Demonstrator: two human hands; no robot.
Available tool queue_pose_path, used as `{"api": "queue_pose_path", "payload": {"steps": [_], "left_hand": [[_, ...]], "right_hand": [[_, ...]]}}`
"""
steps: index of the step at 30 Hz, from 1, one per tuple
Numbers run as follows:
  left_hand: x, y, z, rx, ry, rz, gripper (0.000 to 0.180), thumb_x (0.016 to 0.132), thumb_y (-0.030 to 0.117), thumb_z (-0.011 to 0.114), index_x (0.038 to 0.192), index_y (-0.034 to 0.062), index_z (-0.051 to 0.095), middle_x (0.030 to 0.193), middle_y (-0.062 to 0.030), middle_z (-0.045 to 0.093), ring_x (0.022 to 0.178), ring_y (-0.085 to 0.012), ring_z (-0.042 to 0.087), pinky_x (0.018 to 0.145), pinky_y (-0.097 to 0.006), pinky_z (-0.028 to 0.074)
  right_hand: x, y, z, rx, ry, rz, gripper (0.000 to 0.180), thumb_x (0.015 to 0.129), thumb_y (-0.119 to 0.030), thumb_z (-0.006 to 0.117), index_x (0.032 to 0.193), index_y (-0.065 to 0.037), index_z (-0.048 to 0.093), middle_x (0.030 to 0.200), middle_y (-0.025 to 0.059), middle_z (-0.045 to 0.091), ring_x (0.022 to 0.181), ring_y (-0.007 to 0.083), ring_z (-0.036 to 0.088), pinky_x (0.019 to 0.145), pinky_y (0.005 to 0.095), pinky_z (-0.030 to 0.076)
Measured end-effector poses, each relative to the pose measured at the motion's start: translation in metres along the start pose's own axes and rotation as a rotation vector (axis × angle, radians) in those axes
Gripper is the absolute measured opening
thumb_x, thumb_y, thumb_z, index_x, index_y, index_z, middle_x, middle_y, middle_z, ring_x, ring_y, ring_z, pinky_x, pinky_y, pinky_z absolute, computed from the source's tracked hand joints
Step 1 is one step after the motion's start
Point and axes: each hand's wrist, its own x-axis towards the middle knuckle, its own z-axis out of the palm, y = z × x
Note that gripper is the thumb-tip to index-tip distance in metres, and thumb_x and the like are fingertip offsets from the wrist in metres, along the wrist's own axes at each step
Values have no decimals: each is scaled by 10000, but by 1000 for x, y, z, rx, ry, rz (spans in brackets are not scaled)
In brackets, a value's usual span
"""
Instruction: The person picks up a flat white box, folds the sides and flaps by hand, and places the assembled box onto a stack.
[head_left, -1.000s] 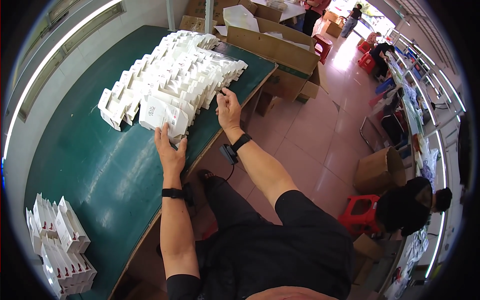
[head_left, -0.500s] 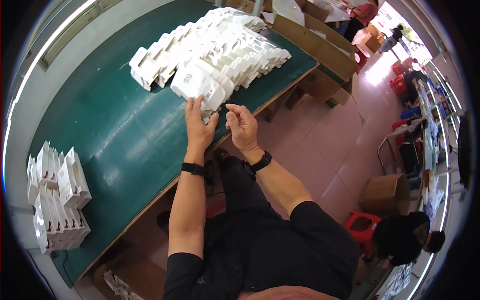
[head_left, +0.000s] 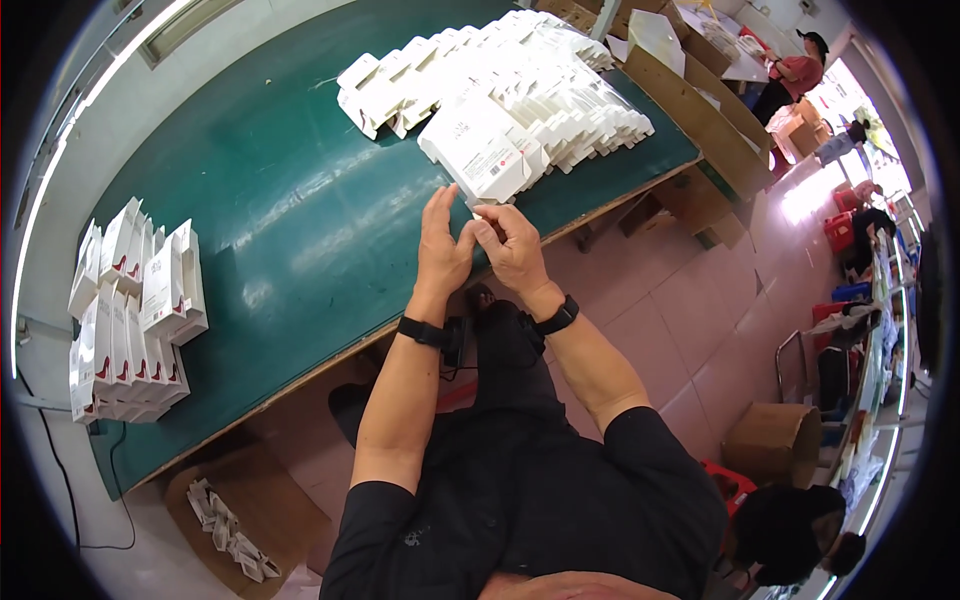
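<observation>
Both of my hands are over the near edge of the green table, just in front of the nearest white carton (head_left: pixel 478 150). My left hand (head_left: pixel 442 250) has its fingers stretched out, close to that carton's near corner, and its thumb meets my right hand. My right hand (head_left: pixel 514 250) is closed, thumb and fingers pinched together; a small pale bit shows at the tips, too small to name. Beyond the near carton, white cartons (head_left: pixel 580 110) lie in overlapping rows, some with open flaps.
More white cartons (head_left: pixel 130 310) stand stacked at the table's left end. The green tabletop (head_left: pixel 300 240) stretches between the groups. A large brown cardboard box (head_left: pixel 690 110) adjoins the far right end. Beneath the table, another box (head_left: pixel 250 510) holds white pieces. People work farther back.
My left hand has come away from the near carton, and the two hands have drawn together at the thumbs. The whole view has shifted, with the cartons appearing farther right.
</observation>
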Motion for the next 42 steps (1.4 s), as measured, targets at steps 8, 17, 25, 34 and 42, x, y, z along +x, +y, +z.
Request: {"api": "queue_pose_path", "payload": {"steps": [8, 17, 25, 34, 42], "left_hand": [[-63, 23, -56, -332, -96, -199, 580, 953, 102, 691, 1487, 5, 487, 1464, -185, 551, 1383, -292, 523, 1153, -387, 416], [-192, -18, -112, -389, -511, -500, 584, 953, 165, 737, 1479, 38, 516, 1359, -134, 642, 1245, -256, 622, 1069, -358, 475], [-263, -127, -89, 52, -679, -595, 838, 867, 425, 771, 1543, 56, 441, 1434, -253, 586, 1316, -426, 562, 1097, -452, 454], [-295, -163, -83, 322, -79, -489, 873, 904, 411, 727, 1617, 127, 311, 1443, -270, 571, 1321, -439, 556, 1110, -459, 443], [-312, -194, -66, 115, -795, -544, 531, 981, 433, 635, 1431, 155, 590, 1306, -205, 678, 1227, -387, 632, 1017, -450, 504]], "right_hand": [[9, -4, 23, -14, -89, 12, 341, 999, -230, 710, 1261, -18, 666, 1139, 112, 710, 948, 172, 697, 809, 290, 564], [7, -70, 53, 214, -271, 15, 316, 1016, -226, 694, 1252, -17, 669, 1135, 88, 706, 975, 145, 690, 819, 282, 552], [9, -147, 88, 462, -417, -123, 279, 1050, -185, 637, 1225, 30, 669, 1106, 84, 688, 939, 133, 678, 831, 261, 535], [7, -204, 89, 659, -486, -220, 394, 1080, -291, 578, 1229, 66, 657, 1174, 148, 691, 908, 175, 692, 828, 296, 549], [18, -221, 82, 656, -446, -295, 475, 1090, -365, 535, 1228, 75, 653, 1184, 204, 690, 887, 203, 694, 814, 328, 556]]}}
